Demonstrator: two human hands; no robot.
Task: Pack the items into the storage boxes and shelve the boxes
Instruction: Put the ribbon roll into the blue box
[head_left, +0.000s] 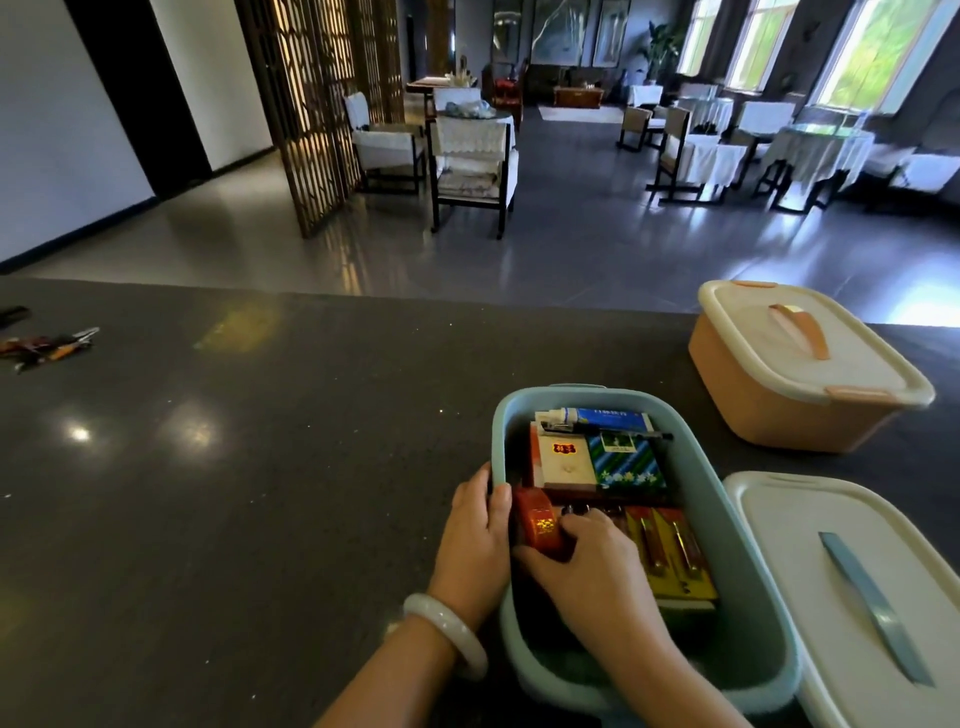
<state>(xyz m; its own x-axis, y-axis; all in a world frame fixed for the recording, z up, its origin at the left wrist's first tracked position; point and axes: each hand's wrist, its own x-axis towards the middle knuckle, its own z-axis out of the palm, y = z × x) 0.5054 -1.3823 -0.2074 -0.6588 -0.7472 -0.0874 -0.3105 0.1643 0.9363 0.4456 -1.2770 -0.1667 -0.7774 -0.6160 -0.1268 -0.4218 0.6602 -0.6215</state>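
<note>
Your right hand (587, 558) curls its fingers round the orange packet (537, 525) at the blue box's (727, 530) near-left corner, standing upright. Your left hand (475, 540) grips the rim beside it; the lid (810, 561) lies to the right.

White lid (852, 587) with blue handle cut off by right and bottom edges. Right hand (592, 566) covers part of the orange item (537, 525) and the packets under it. Blue box (727, 525) near wall hides its floor. Small items (47, 345) far left on counter (260, 467) too blurred to identify. Packet print unreadable.
</note>
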